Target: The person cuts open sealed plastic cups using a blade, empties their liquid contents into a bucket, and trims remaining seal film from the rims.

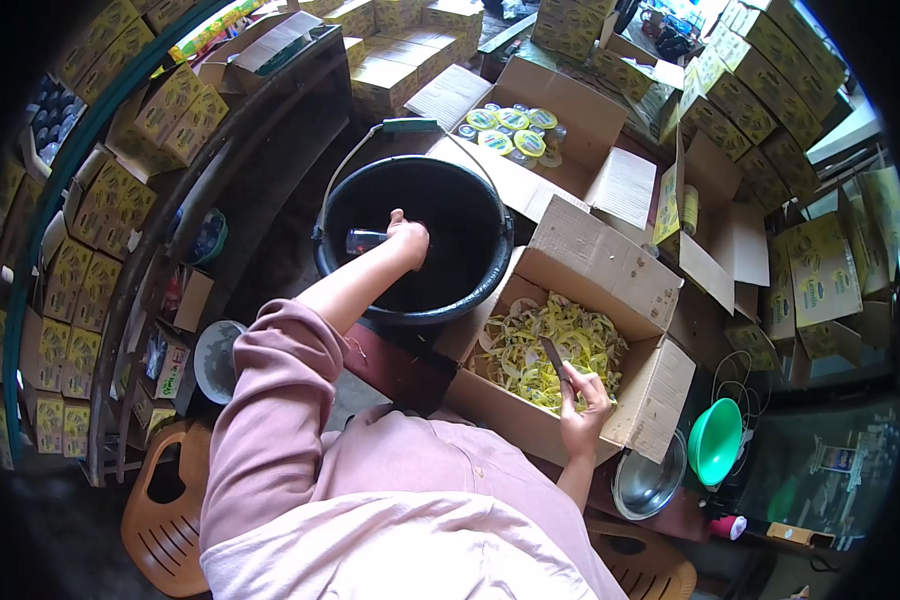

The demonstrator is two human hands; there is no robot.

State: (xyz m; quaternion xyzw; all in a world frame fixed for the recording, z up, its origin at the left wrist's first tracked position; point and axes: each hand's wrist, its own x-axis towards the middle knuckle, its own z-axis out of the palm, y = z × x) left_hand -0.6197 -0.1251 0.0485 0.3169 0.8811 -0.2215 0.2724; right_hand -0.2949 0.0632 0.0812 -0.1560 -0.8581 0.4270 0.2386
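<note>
My left hand (407, 242) reaches into a black bucket (410, 316) and grips a small dark, shiny container (366, 241), like a jar or cup, lying on its side. Its far end sticks out to the left of my fingers; the rest is hidden. My right hand (583, 410) holds a knife (554, 362) with its blade pointing up and left. The knife is above an open cardboard box (650, 400) filled with thin yellow and white strips (530, 350). The bucket stands left of this box, its wire handle raised at the back.
Behind, an open carton (570, 100) holds several round containers with yellow-green lids (511, 120). Stacked printed cartons (750, 90) line both sides. On the right are a metal bowl (650, 478) and a green plastic bowl (717, 442). An orange chair (165, 510) stands at lower left.
</note>
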